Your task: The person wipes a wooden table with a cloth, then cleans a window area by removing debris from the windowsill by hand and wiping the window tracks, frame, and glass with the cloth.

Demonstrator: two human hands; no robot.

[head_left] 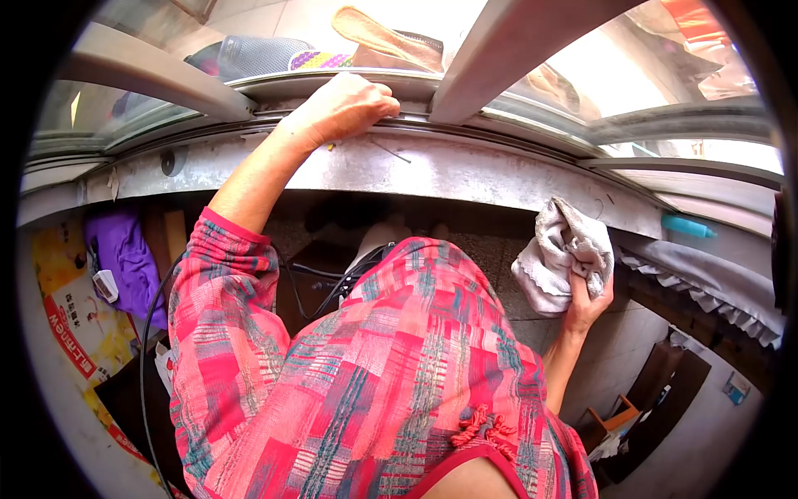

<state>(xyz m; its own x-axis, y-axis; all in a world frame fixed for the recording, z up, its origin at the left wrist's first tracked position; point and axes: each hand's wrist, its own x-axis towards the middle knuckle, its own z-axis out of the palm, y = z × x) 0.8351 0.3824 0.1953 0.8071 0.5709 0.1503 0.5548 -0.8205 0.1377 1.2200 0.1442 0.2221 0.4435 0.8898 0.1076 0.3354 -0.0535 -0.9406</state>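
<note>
My left hand (345, 106) is at the window track, its fingers curled closed over the lower frame rail. Whatever may be inside those fingers is hidden. A greyish-white rag (565, 254), bunched up and stained in places, is gripped by my right hand (588, 298), off to the right below the sill. The window sill (465, 170) is a pale, worn ledge running across in front of me. On it lie a thin dark twig-like piece (391, 152) and a tiny yellow bit (331, 147).
Sliding window frames (507, 58) cross the top. Beyond the glass lie shoes and an insole (386, 37). A teal object (688, 226) sits at the sill's right end. At left are a purple cloth (129, 254), a printed yellow box (71, 308) and a black cable (145, 391).
</note>
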